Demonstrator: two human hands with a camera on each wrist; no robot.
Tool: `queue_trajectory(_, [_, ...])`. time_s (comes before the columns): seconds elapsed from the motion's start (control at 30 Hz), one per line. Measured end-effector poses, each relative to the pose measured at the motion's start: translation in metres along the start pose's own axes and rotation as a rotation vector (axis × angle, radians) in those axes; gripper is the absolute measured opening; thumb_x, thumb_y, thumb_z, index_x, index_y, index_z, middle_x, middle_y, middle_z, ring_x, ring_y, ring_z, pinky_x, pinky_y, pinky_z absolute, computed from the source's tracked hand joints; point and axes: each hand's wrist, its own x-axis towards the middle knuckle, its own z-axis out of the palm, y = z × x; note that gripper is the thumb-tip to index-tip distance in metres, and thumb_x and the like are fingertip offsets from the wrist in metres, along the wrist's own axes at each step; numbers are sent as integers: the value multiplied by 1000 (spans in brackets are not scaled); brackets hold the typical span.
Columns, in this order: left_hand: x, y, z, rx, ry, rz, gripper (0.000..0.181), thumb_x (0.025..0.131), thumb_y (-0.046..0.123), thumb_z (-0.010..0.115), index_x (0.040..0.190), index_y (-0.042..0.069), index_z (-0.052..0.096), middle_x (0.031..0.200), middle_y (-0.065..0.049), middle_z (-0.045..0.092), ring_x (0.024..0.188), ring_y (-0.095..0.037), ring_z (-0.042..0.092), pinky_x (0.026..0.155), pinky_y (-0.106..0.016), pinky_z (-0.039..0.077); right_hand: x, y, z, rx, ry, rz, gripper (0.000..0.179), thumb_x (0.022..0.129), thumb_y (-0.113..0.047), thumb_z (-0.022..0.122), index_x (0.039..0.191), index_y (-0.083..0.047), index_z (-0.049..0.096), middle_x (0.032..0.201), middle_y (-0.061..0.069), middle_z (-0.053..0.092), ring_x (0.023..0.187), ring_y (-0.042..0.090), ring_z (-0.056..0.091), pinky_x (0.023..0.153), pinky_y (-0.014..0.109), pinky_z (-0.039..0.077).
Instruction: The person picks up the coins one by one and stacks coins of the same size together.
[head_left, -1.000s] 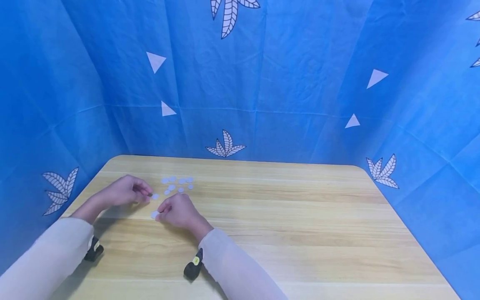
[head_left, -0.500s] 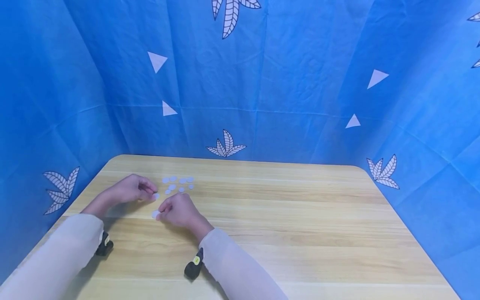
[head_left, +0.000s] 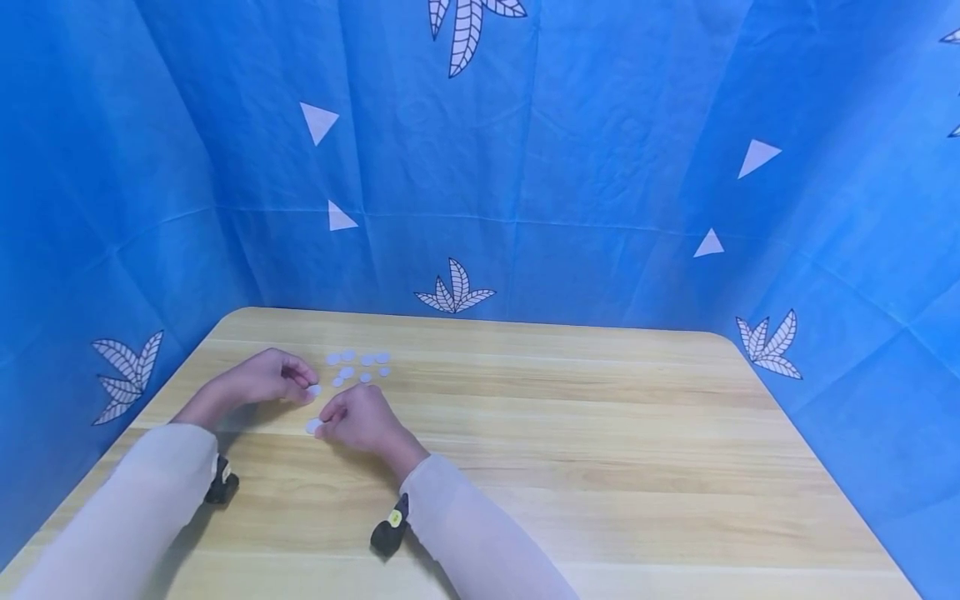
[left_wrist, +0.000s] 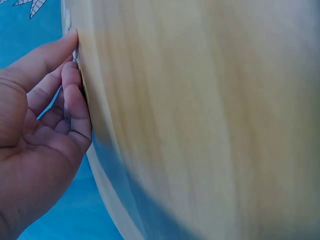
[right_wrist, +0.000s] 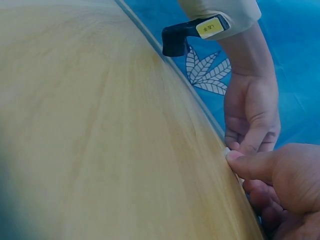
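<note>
At the left of the table, my left hand (head_left: pixel 270 377) has its thumb and fingertips on a small white disc (head_left: pixel 314 390), pinching its edge. The left wrist view shows the thumb and curled fingers (left_wrist: pixel 75 107) close together at the tabletop, with only a sliver of the disc visible. Nearer to me, my right hand (head_left: pixel 363 419) pinches another white round disc (head_left: pixel 313 426) between thumb and finger, just above or on the wood. In the right wrist view its thumb (right_wrist: pixel 257 165) covers most of the disc. Beyond both hands lie several similar white discs (head_left: pixel 367 360).
The light wooden table (head_left: pixel 600 450) stretches far to the right of the hands. A blue cloth (head_left: pixel 600 167) with leaf and triangle prints hangs around its back and sides. Each sleeve cuff carries a black wrist camera, left (head_left: pixel 222 481) and right (head_left: pixel 390 528).
My left hand has moved right, bringing its fingertips onto the nearby disc. The right hand stays in place with its disc. The whole view has shifted slightly.
</note>
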Motion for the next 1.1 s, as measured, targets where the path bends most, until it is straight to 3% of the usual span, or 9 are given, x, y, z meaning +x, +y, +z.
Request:
queue_trajectory(0.43, [3,3,-3,-11,-20,12,33,77,22,78,97,1,63,87,-7,61,81,-21,52,70,-30,44,2,3,1,7,3,-5,13,76,-22,81,84,-14,75,64,-18,61,59,-9,52,58,9,43])
queue_trajectory(0.67, [1,1,-5,-49,-11,51,30,81,19,74,100,-1,63,90,-9,63,82,-20,55,70,-29,48,1,2,1,13,1,16,12,76,-22,81,84,-15,76,64,-18,61,59,-9,52,58,9,43])
queue_trajectory(1.1, [-2,-5,-4,-95,64,15,26,83,15,69,103,-1,66,95,-10,65,82,-20,57,69,-30,50,0,2,1,37,3,24,12,75,-21,81,84,-15,75,64,-19,61,60,-9,53,59,10,44])
